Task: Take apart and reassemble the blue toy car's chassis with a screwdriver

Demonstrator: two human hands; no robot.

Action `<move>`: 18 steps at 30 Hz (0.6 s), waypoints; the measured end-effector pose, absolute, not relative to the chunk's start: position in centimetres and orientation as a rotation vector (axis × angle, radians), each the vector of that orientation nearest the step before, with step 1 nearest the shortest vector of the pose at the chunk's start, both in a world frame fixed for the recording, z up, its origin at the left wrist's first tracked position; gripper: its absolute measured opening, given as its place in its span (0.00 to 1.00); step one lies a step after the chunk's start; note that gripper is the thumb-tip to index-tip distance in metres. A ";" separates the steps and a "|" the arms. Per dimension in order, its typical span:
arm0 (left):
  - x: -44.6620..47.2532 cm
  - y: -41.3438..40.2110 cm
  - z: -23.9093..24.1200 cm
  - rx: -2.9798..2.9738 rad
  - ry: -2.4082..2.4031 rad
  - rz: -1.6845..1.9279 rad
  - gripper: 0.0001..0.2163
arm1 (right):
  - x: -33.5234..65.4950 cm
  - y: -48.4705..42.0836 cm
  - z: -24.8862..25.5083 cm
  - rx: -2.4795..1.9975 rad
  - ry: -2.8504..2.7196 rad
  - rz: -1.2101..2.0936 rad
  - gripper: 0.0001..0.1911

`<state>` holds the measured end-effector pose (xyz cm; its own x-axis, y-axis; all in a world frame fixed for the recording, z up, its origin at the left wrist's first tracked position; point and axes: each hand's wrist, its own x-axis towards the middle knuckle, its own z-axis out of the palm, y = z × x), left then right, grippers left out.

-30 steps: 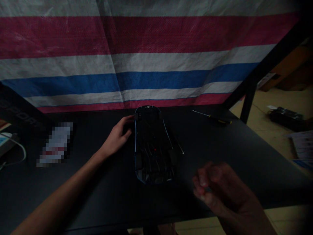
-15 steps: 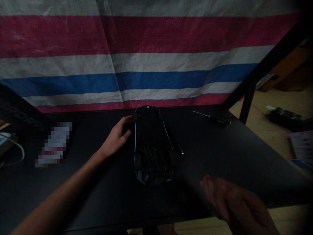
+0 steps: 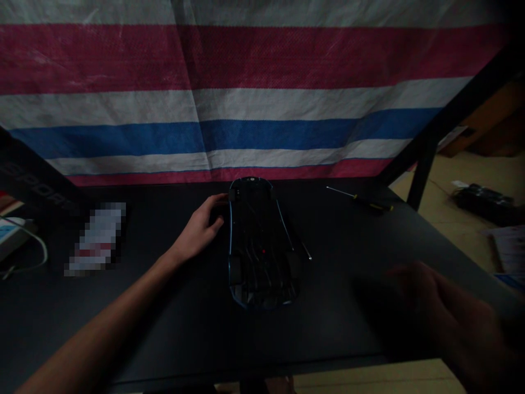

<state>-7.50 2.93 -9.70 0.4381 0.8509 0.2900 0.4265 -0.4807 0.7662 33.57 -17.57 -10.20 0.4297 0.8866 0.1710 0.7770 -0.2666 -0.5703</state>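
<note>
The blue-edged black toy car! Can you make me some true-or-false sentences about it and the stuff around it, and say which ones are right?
1. The blue-edged black toy car lies with its underside facing up. True.
2. The black-and-yellow screwdriver with the thin metal shaft is left of the car. False: it lies to the right, on the flat black table.
3. The bare left hand is beside the car. True.
4. The red, white and blue striped sheet is spread under the car. False: it hangs behind the table.
5. The bare right hand is apart from the car. True.

The dark table [image 3: 172,334] bears a toy car [image 3: 262,235] (underside up), screwdriver [image 3: 371,203], thin rod [image 3: 307,250] and blurred item [image 3: 97,238].
</note>
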 end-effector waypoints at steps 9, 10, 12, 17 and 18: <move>-7.4 2.6 -9.2 2.070 1.067 0.891 0.22 | 26.1 -3.4 -6.6 -1.852 -2.294 0.268 0.21; -7.4 2.6 -9.2 2.066 1.067 0.895 0.22 | 25.5 -2.3 -6.2 -1.888 -2.389 0.255 0.21; -7.4 2.6 -9.2 2.058 1.069 0.893 0.23 | 24.3 -1.0 -5.8 -1.883 -2.439 0.231 0.19; -7.3 2.5 -9.2 2.045 1.067 0.884 0.23 | 23.1 -0.4 -6.1 -1.816 -2.446 0.239 0.10; -7.3 2.5 -9.2 2.046 1.063 0.884 0.23 | 23.1 -0.5 -6.4 -1.803 -2.437 0.247 0.10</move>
